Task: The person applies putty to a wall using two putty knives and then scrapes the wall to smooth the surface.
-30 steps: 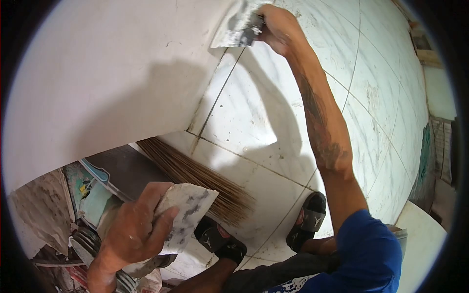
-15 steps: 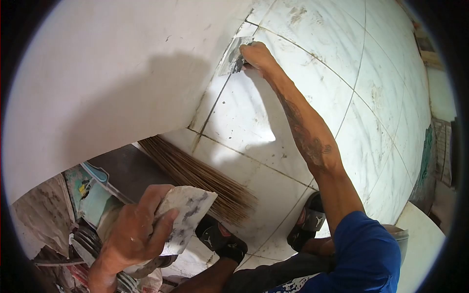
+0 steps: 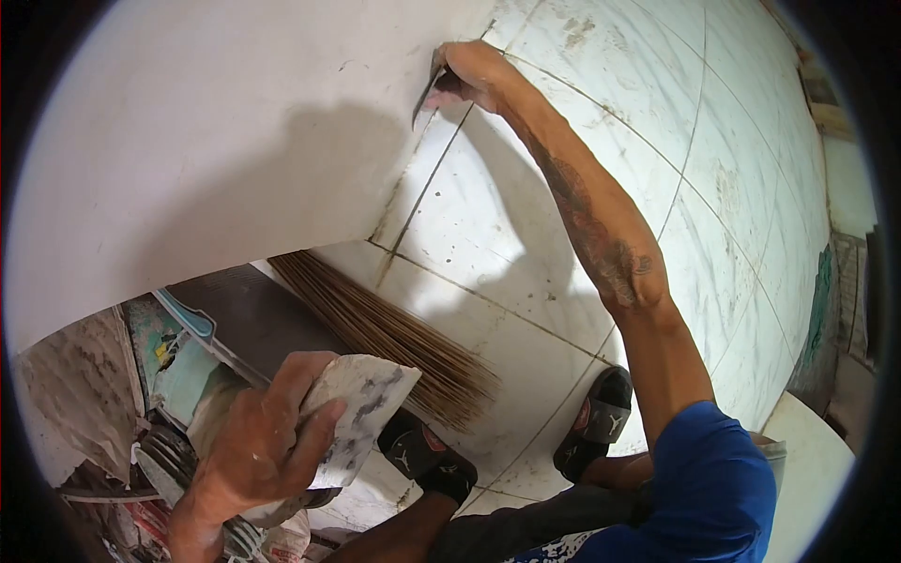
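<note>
My right hand (image 3: 474, 73) reaches far out to the base of the white wall (image 3: 235, 122), its fingers closed round a thin flat scraper (image 3: 428, 92). The scraper stands nearly edge-on to me, its lower end at or very near the wall; contact is hard to tell. Close to me at the lower left, my left hand (image 3: 258, 441) grips a flat plate (image 3: 361, 413) coated in whitish paste with grey smears. My thumb lies across the front of this plate, and the other fingers are mostly hidden behind it.
A stick broom (image 3: 394, 342) lies on the marbled tile floor (image 3: 544, 253) between the wall corner and my slippered feet (image 3: 601, 418). At left, clutter includes a dark panel (image 3: 267, 310), a face mask (image 3: 188, 314) and a crumpled brown sheet (image 3: 80, 394).
My right hand has moved up and left to the wall, turning the scraper from broad side in view to nearly edge-on. My left hand and its plate stay almost still.
</note>
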Demonstrator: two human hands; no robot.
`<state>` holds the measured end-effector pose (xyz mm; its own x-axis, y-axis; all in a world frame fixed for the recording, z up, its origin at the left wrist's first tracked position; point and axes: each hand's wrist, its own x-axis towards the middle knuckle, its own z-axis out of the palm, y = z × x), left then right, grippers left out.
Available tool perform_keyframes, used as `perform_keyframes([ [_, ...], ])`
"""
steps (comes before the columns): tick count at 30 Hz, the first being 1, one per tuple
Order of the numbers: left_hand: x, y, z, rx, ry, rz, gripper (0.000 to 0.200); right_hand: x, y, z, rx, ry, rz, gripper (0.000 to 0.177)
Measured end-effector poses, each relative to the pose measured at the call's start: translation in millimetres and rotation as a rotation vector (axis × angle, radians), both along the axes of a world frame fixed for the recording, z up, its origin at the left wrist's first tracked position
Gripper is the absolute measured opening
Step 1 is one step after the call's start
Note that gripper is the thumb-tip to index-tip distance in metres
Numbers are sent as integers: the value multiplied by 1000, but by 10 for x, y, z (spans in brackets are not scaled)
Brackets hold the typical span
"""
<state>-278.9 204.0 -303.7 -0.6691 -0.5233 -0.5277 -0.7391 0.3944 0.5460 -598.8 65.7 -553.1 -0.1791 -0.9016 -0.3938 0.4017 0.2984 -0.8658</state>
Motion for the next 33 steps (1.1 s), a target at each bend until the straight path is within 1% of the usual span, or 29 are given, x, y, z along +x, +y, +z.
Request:
perform_keyframes([
  [1, -22, -5, 18, 23, -25, 11, 30, -19, 25, 103, -51, -30, -31, 28],
  [4, -115, -18, 58, 58, -52, 20, 29, -77, 177, 511, -136, -2, -27, 25],
  [5, -133, -21, 66, 63, -52, 22, 29, -56, 323, 711, -146, -11, -93, 20],
  [8, -87, 1, -14, -54, 70, -34, 28, -148, 654, 849, -171, 118, -175, 18],
  [9, -89, -1, 6, -34, 52, -19, 28, -227, 685, 760, -120, 103, -213, 17],
  [11, -104, -8, 42, 3, 20, 14, 28, -378, 656, 358, -22, 75, -289, 16],
  [13, -89, -10, 35, 46, -5, 63, 28, -477, 548, -66, 49, 62, -280, 15],
  [14, -78, -17, 29, 66, -18, 86, 28, -512, 505, -212, 83, 55, -278, 15],
  [16, -41, -35, 28, 60, -25, 45, 29, -492, 429, -335, 66, 16, -293, 15],
  [20, -43, -38, 42, -50, -40, -52, 33, -484, 187, -300, 39, 21, -243, 17],
  [21, -15, -48, 30, -99, -18, -114, 34, -513, 82, -332, 42, -15, -217, 20],
  [23, 73, -73, -9, -196, 25, -234, 35, -528, -89, -316, 62, 36, -206, 21],
  [24, 89, -69, -11, -176, 26, -191, 35, -493, -133, -290, 72, 60, -200, 22],
  [25, 101, -59, -13, -156, 27, -147, 34, -493, -149, -257, 63, 31, -210, 23],
  [28, 74, -53, 17, -66, -14, -43, 33, -563, -308, -278, 48, 93, -104, 23],
  [29, 63, -59, 26, -31, -35, -13, 33, -528, -349, -220, 38, 120, -119, 24],
  [32, 56, -64, 0, -52, 15, -42, 31, -572, -292, 22, 10, 188, -74, 25],
  [33, 38, -70, -5, -16, -14, -16, 31, -599, -317, 75, -22, 159, -58, 22],
])
